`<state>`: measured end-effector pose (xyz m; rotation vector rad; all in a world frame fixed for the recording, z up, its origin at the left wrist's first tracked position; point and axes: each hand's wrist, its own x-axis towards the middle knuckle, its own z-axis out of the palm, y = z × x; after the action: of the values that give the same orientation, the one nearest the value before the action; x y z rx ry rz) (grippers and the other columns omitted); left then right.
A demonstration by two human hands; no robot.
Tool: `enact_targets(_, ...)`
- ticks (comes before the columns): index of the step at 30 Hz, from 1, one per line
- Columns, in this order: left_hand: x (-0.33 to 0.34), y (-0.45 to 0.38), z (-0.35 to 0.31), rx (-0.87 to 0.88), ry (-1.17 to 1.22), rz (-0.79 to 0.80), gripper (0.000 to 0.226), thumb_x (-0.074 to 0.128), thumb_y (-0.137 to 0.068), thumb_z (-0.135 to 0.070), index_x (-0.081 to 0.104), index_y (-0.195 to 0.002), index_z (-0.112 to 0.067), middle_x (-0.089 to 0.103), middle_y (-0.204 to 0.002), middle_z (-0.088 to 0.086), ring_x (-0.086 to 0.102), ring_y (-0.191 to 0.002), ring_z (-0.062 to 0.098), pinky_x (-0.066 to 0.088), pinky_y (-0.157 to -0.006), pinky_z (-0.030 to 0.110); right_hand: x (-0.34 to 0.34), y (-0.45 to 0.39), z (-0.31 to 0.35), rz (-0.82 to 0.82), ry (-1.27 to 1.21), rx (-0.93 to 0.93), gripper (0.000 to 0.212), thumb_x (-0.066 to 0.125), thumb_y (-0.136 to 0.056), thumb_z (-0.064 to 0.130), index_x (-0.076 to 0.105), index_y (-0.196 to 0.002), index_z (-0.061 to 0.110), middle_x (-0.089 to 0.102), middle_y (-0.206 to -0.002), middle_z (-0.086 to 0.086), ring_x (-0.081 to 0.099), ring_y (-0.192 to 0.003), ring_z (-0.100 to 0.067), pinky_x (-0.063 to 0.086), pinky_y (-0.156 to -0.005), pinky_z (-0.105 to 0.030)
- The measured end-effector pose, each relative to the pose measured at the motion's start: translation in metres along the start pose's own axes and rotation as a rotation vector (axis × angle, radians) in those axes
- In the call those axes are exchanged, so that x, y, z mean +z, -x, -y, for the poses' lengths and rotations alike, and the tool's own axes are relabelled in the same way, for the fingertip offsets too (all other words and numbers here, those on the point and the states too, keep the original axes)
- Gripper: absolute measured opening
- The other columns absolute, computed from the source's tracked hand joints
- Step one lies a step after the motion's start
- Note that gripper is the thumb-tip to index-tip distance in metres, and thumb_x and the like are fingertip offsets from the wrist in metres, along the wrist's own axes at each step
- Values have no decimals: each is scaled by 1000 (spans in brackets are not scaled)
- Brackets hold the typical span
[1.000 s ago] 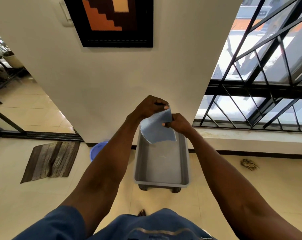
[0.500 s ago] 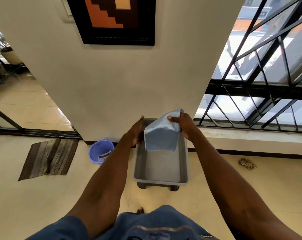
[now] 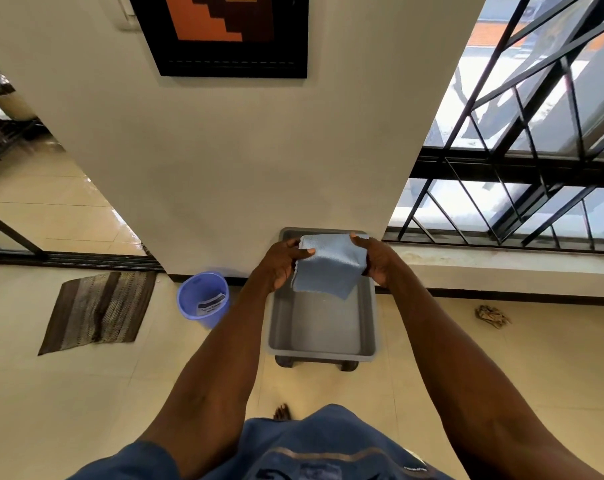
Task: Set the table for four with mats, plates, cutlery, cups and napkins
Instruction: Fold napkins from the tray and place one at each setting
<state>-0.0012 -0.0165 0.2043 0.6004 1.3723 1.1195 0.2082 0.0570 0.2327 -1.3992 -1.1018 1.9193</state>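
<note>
- Left hand (image 3: 279,263) pinches the folded blue napkin's (image 3: 330,265) left edge, thumb on top.
- Right hand (image 3: 376,261) grips its right edge.
- Napkin hangs between them above the grey tub (image 3: 323,353).

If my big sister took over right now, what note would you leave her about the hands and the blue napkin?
Left hand: grips the left edge of the folded blue napkin.
Right hand: grips its right edge.
The napkin is held in the air over the grey bin, which stands on the floor by the wall; the part of the bin in view looks empty.
Done: napkin in hand, folded.
Left: no table, mats, plates, cutlery or cups in view, so carry the napkin to the table and check the rest there.
</note>
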Motion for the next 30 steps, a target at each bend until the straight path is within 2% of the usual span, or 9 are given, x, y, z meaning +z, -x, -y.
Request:
enact_targets(4,0,4,-2,31,-57,-130,29,75,-85,-12,63,-111,-11,69,-96,1,66,-84,15,52,-67,20,2,1,-12,-95,-52,79,25,69,-89,16,62,-107,1,67,-98,-17,64,-82,-23,55,-73,-32)
enact_targets(7,-4,2,0,44,-81,-233,29,78,-82,-14,62,-106,-11,67,-94,5,63,-80,17,50,-66,24,3,-2,-22,-139,-163,8,45,73,-80,2,55,-122,8,64,-102,-16,64,-80,-21,54,-69,-31)
enact_targets(10,-6,-1,0,77,-81,-313,36,83,-76,-13,61,-105,-10,66,-92,4,62,-79,19,51,-66,25,5,-3,-27,-113,-156,-79,55,73,-80,-2,56,-130,15,63,-110,-13,64,-92,-24,56,-80,-32)
enact_targets(13,-4,1,-5,129,-63,-330,30,80,-77,-5,61,-100,-10,65,-82,1,62,-62,8,49,-55,20,10,-6,-28,-106,-57,-118,57,71,-82,-3,56,-133,17,57,-112,-7,62,-97,-23,55,-93,-36)
enact_targets(15,-4,1,-7,141,-58,-304,19,76,-79,2,65,-90,-10,67,-76,2,64,-58,7,52,-61,21,14,-10,-29,-169,93,-101,53,71,-83,0,58,-131,20,58,-118,-9,62,-99,-22,55,-91,-34)
enact_targets(17,-4,-1,-7,133,-49,-280,17,74,-79,4,69,-82,-11,69,-76,5,65,-68,16,53,-75,30,16,-12,-30,-270,207,-65,45,71,-84,4,62,-126,21,62,-121,-11,63,-96,-22,54,-82,-29)
enact_targets(19,-4,-1,-7,131,-51,-291,17,75,-79,3,71,-81,-13,70,-78,5,64,-73,20,53,-75,30,17,-12,-31,-339,149,-68,40,71,-83,7,66,-121,20,65,-119,-10,65,-95,-23,50,-77,-27)
enact_targets(25,-9,-4,-7,156,-96,-276,21,74,-78,4,72,-91,-12,70,-85,3,62,-80,18,51,-73,25,15,-8,-24,-264,118,-204,49,73,-83,7,61,-130,16,61,-122,-1,58,-111,-18,47,-102,-32)
enact_targets(30,-11,-8,-11,211,-267,-294,24,78,-74,3,73,-93,-10,68,-89,5,62,-83,18,51,-81,31,13,-10,-13,-324,244,-301,28,75,-79,4,71,-107,9,67,-97,-4,61,-91,-17,45,-79,-23)
